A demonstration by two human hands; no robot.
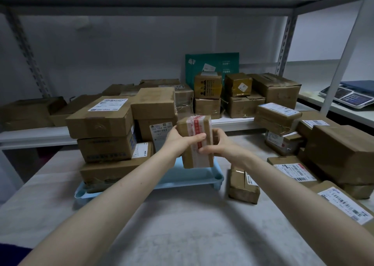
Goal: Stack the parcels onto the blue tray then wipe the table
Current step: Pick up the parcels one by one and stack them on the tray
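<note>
A small brown parcel (pixel 197 156) with red and white tape is held upright above the right end of the blue tray (pixel 188 177). My left hand (pixel 180 137) grips its left side and my right hand (pixel 217 144) grips its right side and front. Several brown parcels (pixel 107 124) stand stacked on the tray's left part. On the table, right of the tray, lies a small parcel (pixel 241 184), and several more labelled parcels (pixel 340 152) are piled at the right.
The grey table (pixel 182 225) runs toward me. Behind it a white metal shelf (pixel 36 133) carries several more boxes (pixel 275 89) and a green envelope (pixel 212 63). A weighing scale (pixel 348 97) sits on a counter at far right.
</note>
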